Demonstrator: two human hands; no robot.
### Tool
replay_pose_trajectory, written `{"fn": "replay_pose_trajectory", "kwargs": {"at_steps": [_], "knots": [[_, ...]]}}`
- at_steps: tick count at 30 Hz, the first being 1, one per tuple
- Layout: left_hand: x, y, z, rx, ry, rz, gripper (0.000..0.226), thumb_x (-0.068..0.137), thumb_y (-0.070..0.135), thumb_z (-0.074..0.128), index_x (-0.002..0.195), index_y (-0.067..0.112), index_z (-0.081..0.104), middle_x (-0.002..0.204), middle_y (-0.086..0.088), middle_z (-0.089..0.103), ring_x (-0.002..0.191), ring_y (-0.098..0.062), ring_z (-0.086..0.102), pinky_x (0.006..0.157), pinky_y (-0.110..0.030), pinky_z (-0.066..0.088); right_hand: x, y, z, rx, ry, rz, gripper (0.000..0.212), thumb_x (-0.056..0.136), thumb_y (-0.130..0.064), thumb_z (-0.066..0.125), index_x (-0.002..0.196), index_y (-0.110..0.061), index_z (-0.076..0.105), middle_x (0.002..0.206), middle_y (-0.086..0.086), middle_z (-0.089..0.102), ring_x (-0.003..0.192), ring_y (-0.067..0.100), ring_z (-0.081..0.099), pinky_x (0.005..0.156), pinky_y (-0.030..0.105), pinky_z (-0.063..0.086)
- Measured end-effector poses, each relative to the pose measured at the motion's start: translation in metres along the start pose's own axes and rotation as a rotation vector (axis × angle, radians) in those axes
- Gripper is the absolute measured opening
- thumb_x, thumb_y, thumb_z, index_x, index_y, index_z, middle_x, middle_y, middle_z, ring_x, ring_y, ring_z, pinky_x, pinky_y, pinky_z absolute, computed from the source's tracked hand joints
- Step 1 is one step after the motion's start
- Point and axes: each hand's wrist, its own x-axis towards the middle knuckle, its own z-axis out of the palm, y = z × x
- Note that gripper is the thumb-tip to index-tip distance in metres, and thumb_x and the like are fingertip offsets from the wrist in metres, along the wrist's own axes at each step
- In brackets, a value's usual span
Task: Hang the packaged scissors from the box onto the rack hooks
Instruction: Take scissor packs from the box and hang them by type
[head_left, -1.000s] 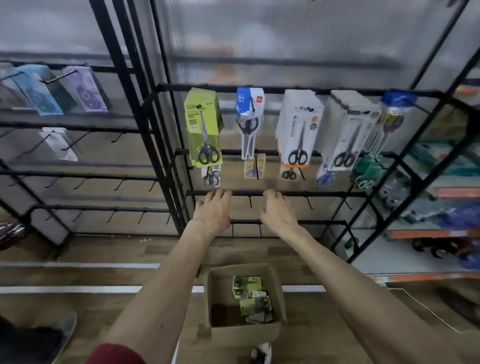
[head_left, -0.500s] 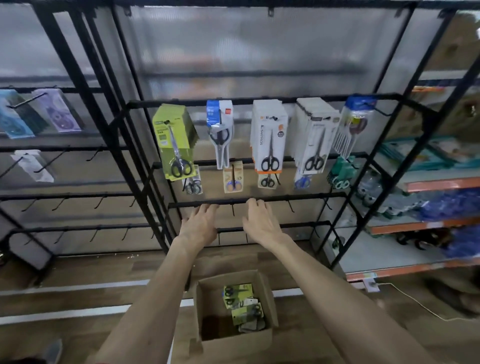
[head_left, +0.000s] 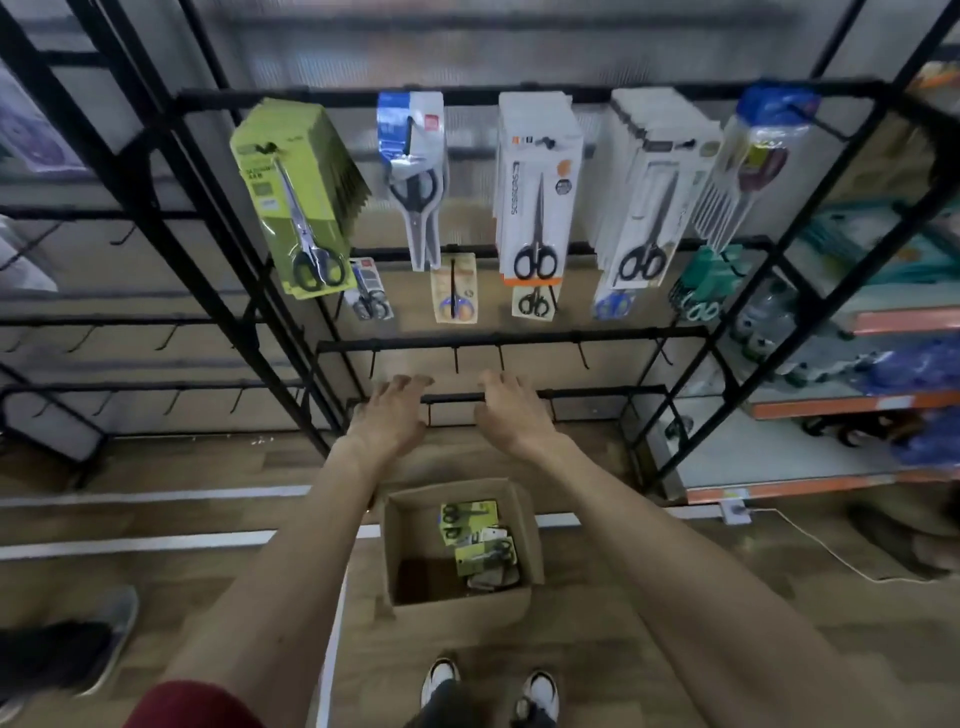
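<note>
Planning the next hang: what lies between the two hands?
In the head view, only a stretch of the lowest rack bar, with no pack on it, shows between the left hand and the right hand.

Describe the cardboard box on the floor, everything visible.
The cardboard box is plain brown, squarish and open-topped, standing upright on the wooden floor in front of the rack, just ahead of the person's shoes. A few yellow-green scissors packs lie piled in its right half; the left half shows dark bare bottom. The left hand and right hand hover by the rack, not touching it.
</note>
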Motion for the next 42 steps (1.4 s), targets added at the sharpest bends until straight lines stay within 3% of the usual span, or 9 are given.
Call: {"fn": "replay_pose_trajectory", "kwargs": {"at_steps": [4, 8, 12, 16, 19, 23, 27, 36, 42], "knots": [[0.04, -0.023, 0.052, -0.007, 0.017, 0.034, 0.065, 0.095, 0.008, 0.054, 0.153, 0.031, 0.034, 0.157, -0.006, 0.036, 0.141, -0.034, 0.037, 0.111, -0.051, 0.037, 0.03, 0.026, 0.058, 0.016, -0.01, 0.024, 0.038, 0.096, -0.018, 0.043, 0.133, -0.007, 0.044, 0.133, 0.02, 0.049, 0.123, 0.037, 0.043, 0.097, 0.046, 0.041], [0.099, -0.058, 0.168, 0.041, -0.099, 0.039, 0.061, 0.096, 0.008, 0.049, 0.153, 0.024, 0.033, 0.157, -0.007, 0.035, 0.142, -0.034, 0.036, 0.112, -0.047, 0.035, 0.064, 0.082, 0.161, 0.005, -0.075, 0.058, 0.038, 0.098, -0.013, 0.043, 0.134, -0.003, 0.046, 0.131, 0.02, 0.052, 0.121, 0.037, 0.048, 0.086, 0.037, 0.037], [0.168, -0.099, 0.314, 0.064, -0.165, 0.065, 0.06, 0.099, 0.014, 0.053, 0.155, 0.017, 0.032, 0.157, -0.011, 0.035, 0.143, -0.033, 0.035, 0.111, -0.042, 0.035, 0.101, 0.159, 0.292, -0.059, -0.164, 0.096, 0.039, 0.1, -0.01, 0.04, 0.138, -0.004, 0.046, 0.137, 0.019, 0.052, 0.123, 0.039, 0.049, 0.103, 0.042, 0.039], [0.231, -0.137, 0.458, 0.092, -0.215, 0.08, 0.059, 0.098, 0.016, 0.053, 0.153, 0.016, 0.033, 0.156, -0.01, 0.037, 0.141, -0.034, 0.04, 0.109, -0.047, 0.041, 0.15, 0.246, 0.442, -0.071, -0.218, 0.18, 0.037, 0.096, -0.02, 0.043, 0.132, -0.01, 0.051, 0.108, 0.017, 0.064, 0.101, 0.04, 0.06, 0.094, 0.05, 0.048], [0.279, -0.162, 0.553, 0.056, -0.242, 0.056, 0.062, 0.096, 0.015, 0.056, 0.153, 0.014, 0.032, 0.158, -0.012, 0.033, 0.141, -0.037, 0.037, 0.11, -0.051, 0.039, 0.18, 0.304, 0.534, -0.133, -0.205, 0.16, 0.018, 0.09, -0.021, 0.044, 0.102, -0.012, 0.054, 0.089, 0.012, 0.064, 0.087, 0.036, 0.062, 0.106, 0.053, 0.038], [0.334, -0.19, 0.659, 0.075, -0.249, 0.085, 0.066, 0.096, 0.022, 0.06, 0.154, 0.017, 0.029, 0.162, -0.007, 0.027, 0.146, -0.032, 0.031, 0.109, -0.05, 0.038, 0.212, 0.356, 0.63, -0.069, -0.327, 0.144, 0.035, 0.094, -0.023, 0.055, 0.125, -0.008, 0.049, 0.121, 0.017, 0.057, 0.114, 0.037, 0.049, 0.095, 0.045, 0.045], [0.38, -0.212, 0.746, 0.106, -0.236, 0.098, 0.072, 0.095, 0.028, 0.063, 0.156, 0.02, 0.026, 0.162, -0.003, 0.026, 0.147, -0.028, 0.029, 0.109, -0.05, 0.038, 0.241, 0.394, 0.714, -0.196, -0.417, 0.076, 0.055, 0.093, -0.032, 0.059, 0.141, -0.011, 0.04, 0.142, 0.016, 0.046, 0.129, 0.037, 0.038, 0.102, 0.045, 0.038], [0.39, -0.226, 0.814, 0.099, -0.262, 0.074, 0.081, 0.093, 0.025, 0.068, 0.159, 0.02, 0.021, 0.164, 0.0, 0.018, 0.15, -0.028, 0.02, 0.11, -0.055, 0.038, 0.239, 0.424, 0.76, -0.225, -0.423, 0.086, 0.066, 0.089, -0.037, 0.062, 0.143, -0.013, 0.034, 0.147, 0.014, 0.032, 0.133, 0.037, 0.03, 0.106, 0.049, 0.033], [0.413, -0.228, 0.829, -0.018, -0.145, -0.04, 0.1, 0.086, 0.038, 0.077, 0.16, 0.027, 0.01, 0.16, -0.013, 0.01, 0.145, -0.049, 0.018, 0.111, -0.061, 0.036, 0.245, 0.427, 0.785, -0.122, -0.44, 0.225, 0.122, 0.073, -0.052, 0.082, 0.155, -0.01, 0.0, 0.156, 0.022, 0.012, 0.139, 0.045, 0.022, 0.111, 0.061, 0.027]]}}
